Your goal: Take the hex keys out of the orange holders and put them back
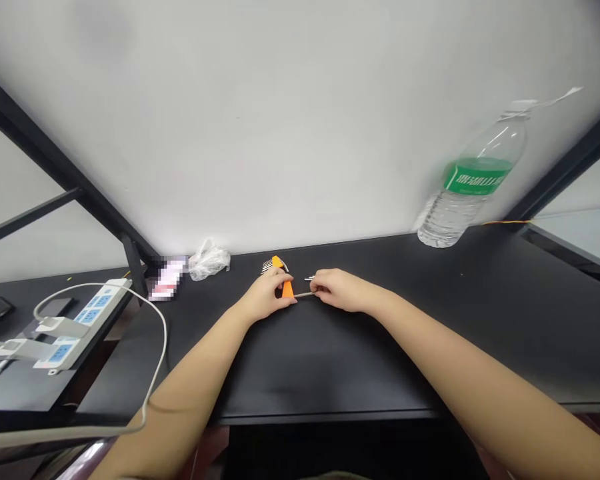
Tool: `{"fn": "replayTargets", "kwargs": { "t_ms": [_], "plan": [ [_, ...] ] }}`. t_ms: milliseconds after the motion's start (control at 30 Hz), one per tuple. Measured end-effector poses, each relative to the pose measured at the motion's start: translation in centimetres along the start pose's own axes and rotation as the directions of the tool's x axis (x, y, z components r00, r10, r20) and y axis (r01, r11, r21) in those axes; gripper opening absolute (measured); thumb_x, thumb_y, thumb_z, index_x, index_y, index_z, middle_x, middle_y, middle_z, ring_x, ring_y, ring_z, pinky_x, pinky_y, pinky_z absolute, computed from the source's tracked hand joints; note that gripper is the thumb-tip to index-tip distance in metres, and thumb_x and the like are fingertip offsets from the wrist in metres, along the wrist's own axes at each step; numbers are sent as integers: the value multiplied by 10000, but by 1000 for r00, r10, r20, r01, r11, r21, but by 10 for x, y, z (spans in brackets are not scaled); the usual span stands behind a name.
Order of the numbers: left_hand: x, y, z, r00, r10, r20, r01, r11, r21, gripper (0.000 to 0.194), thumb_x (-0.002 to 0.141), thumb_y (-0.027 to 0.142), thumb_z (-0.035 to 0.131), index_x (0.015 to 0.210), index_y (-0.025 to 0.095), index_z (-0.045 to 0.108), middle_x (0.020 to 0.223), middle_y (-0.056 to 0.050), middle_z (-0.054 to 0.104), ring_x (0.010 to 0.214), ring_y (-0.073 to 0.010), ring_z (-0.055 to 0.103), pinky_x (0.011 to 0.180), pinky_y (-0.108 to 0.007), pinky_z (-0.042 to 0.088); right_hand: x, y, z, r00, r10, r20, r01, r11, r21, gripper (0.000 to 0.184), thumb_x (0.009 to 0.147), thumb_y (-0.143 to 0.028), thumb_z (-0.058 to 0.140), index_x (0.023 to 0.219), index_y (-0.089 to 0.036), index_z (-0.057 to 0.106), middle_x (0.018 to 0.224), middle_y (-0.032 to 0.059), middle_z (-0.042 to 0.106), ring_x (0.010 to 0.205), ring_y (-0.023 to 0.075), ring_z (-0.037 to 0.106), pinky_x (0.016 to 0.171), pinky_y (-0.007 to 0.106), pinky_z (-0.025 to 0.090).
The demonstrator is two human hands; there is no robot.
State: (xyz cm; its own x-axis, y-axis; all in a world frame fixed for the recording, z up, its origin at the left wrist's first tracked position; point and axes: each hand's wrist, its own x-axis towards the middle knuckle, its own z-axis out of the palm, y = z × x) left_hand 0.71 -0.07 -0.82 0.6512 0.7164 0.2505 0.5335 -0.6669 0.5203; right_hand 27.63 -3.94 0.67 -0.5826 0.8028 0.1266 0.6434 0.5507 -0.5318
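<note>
Orange holder [287, 290] pinched in left hand [264, 298]; thin rod [304, 295] gripped by right hand's [341, 291] fingertips. Slack pinch could let rod slip; skewed angle could jam it.

A pale, plain wall [300, 120] fills the view at twelve o'clock, with a soft grey patch between ten and eleven. The black worktop [330, 373] runs against it at six. Dark frame bars slant at ten [30, 133] and between two and three. Another dark table [20, 390] stands at eight; reddish floor [213, 450] shows at seven.
</note>
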Motion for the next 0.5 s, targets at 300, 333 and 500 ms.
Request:
{"fn": "replayTargets", "kwargs": {
  "t_ms": [300,333,500],
  "plan": [
    [-5,16,-3,977,167,-130,-152,981,121,506,850,394,765,1311,247,616,1200,-87,621,1111,-233,627,969,-387,548,-3,-3,-9,1000,-7,-21,11,977,215,143,916,-215,568,941,-207,709,935,18,665,736,134,616,715,281,487],
    [-5,18,-1,974,173,-144,-154,979,133,518,850,400,764,1320,246,609,1215,-91,624,1114,-234,630,966,-388,551,-2,-6,-7,1000,-6,-31,13,973,228,144,919,-224,565,938,-208,707,935,18,668,737,135,618,714,284,490],
    [-4,27,6,950,204,-235,-173,974,146,474,875,400,733,1301,235,602,1207,-90,667,1117,-230,651,997,-395,552,6,-25,10,989,88,-121,1,806,592,214,913,-319,613,1088,-200,642,935,23,667,762,147,633,706,300,526]
  ]
}}
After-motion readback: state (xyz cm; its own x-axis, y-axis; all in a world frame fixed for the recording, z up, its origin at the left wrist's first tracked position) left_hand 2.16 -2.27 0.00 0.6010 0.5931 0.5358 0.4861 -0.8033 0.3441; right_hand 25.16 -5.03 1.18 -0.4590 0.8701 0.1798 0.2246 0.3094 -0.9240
